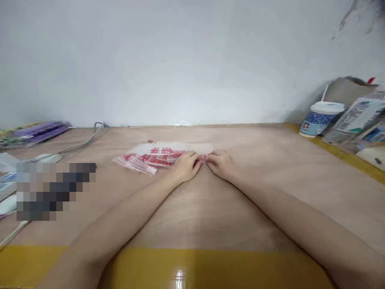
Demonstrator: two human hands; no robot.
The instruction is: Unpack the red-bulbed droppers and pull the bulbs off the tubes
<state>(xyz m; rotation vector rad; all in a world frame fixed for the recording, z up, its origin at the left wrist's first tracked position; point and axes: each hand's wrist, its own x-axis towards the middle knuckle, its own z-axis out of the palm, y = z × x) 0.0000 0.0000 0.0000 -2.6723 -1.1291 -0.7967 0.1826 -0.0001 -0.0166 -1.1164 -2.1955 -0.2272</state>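
My left hand [187, 165] and my right hand [221, 164] meet near the middle of the table, fingers closed and thumbs turned towards each other. Between them they pinch a small clear plastic bag [204, 157] with red showing in it; whether the red is print or contents is too small to tell. Left of my left hand lies a loose, overlapping pile of similar clear plastic bags [141, 163], also showing red. Behind the pile and my fingers stretches a whitish translucent strip [180, 145]. My left hand partly covers the pile's right end.
At the right stand a lidded paper cup [320, 119] and a clear plastic bottle [355, 118]. Purple packages [40, 132] and a grey cable [86, 142] lie at the left, near a blurred-out dark object [57, 192]. Yellow tape [150, 267] edges the wooden table [192, 216]; a white wall rises behind.
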